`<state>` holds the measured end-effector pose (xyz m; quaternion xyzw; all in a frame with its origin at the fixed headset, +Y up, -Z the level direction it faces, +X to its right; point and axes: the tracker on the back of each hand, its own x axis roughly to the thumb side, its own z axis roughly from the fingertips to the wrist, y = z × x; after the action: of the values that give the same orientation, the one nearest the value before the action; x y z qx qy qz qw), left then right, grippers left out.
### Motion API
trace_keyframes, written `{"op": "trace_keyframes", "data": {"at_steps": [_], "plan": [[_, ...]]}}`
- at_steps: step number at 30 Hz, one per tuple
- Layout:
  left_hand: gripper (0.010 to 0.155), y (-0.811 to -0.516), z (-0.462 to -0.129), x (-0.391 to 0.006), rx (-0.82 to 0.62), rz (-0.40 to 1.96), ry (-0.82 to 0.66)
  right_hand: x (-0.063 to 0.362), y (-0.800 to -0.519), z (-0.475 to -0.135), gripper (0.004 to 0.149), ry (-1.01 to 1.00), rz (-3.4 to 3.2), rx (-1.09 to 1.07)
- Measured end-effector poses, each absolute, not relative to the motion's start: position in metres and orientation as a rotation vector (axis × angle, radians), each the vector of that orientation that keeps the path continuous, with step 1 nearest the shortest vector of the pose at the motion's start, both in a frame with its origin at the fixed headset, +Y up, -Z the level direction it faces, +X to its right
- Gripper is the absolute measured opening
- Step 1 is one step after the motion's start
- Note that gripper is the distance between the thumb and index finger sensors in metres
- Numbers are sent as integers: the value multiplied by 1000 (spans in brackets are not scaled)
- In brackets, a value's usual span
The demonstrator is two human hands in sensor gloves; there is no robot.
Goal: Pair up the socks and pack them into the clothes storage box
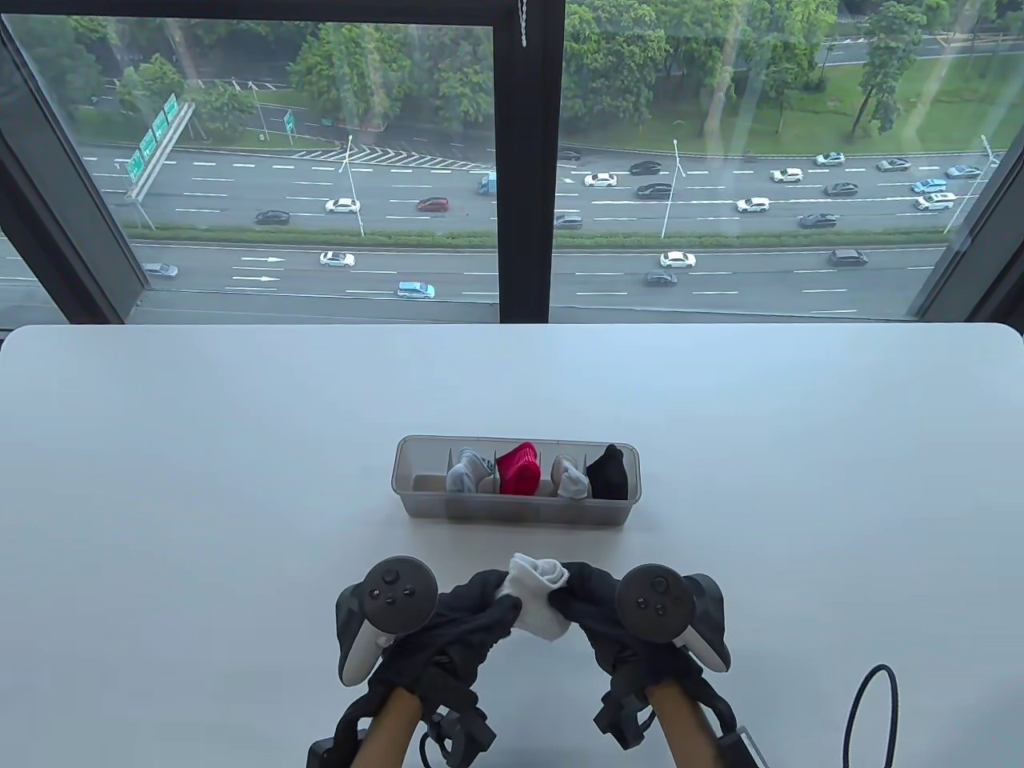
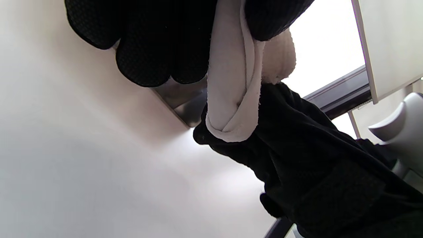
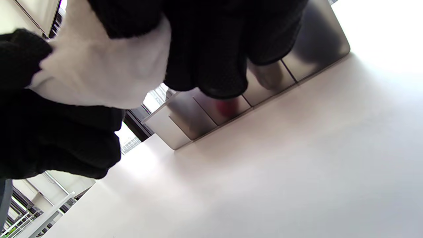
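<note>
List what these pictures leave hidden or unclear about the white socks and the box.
- White socks: both wrist views and the table view show them bunched between the left hand and right hand; whether one sock or two, cannot tell.
- Storage box: left end compartment looks vacant in the table view; its floor is partly hidden by the frosted wall.
- Box contents: blurred in right wrist view.

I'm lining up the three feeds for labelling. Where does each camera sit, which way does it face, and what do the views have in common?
Table view: above the near edge, looking down and out over the table to the window; shows both forearms, left hand and right hand gripping white socks.
Left wrist view: under the left wrist, looking up past the gloved fingers; the right hand also shows.
Right wrist view: under the right wrist, tilted, facing the storage box; both gloves show.
Shared: all three show the white socks; the table and right wrist views show the box.
</note>
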<state>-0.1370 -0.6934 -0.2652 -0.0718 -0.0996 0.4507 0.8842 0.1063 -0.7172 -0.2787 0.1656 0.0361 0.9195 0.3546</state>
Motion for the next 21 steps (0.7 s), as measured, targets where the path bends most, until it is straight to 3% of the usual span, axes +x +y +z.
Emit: {"op": "trace_keyframes", "data": {"at_steps": [4, 10, 13, 21], "plan": [[52, -663, -272, -154, 145, 872, -16, 112, -714, -278, 58, 79, 2552, 348], [57, -630, -335, -184, 157, 592, 206, 117, -716, -277, 66, 39, 2896, 311], [53, -638, -360, -188, 141, 528, 272, 116, -716, -277, 67, 45, 2877, 301], [53, -696, -402, -176, 21, 358, 334, 114, -716, -279, 69, 52, 2919, 311]]}}
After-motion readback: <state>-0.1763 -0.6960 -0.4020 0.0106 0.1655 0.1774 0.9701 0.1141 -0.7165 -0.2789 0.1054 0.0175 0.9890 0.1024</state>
